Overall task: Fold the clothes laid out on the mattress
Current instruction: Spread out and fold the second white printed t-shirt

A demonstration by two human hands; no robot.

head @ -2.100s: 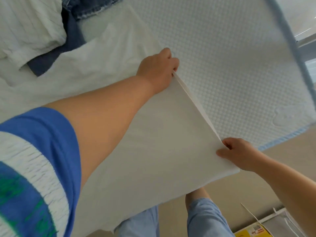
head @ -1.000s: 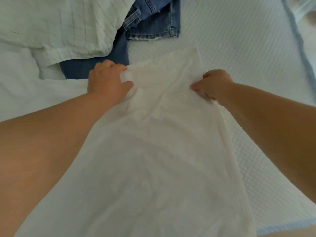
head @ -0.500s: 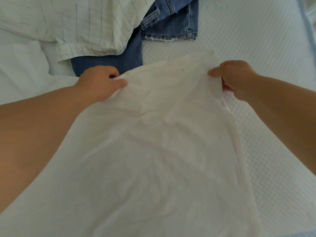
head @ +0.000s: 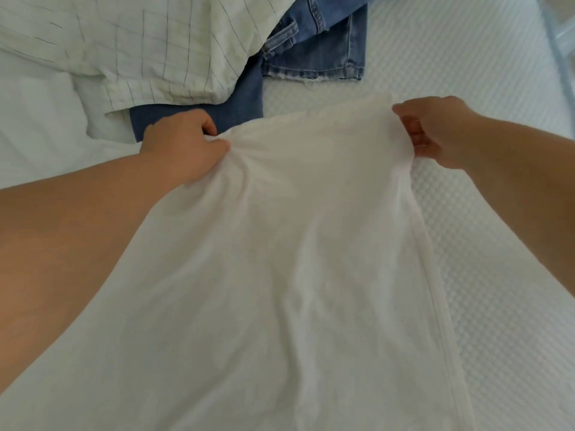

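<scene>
Two bare forearms enter the frame, one from the lower left edge and one from the right edge. No sleeve shows on either. The left hand and right hand are bare, with no glove. Fingers are short and rounded, with nails trimmed close.

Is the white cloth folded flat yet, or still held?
Held: both the left hand and right hand grip the white cloth at its far edge.
</scene>
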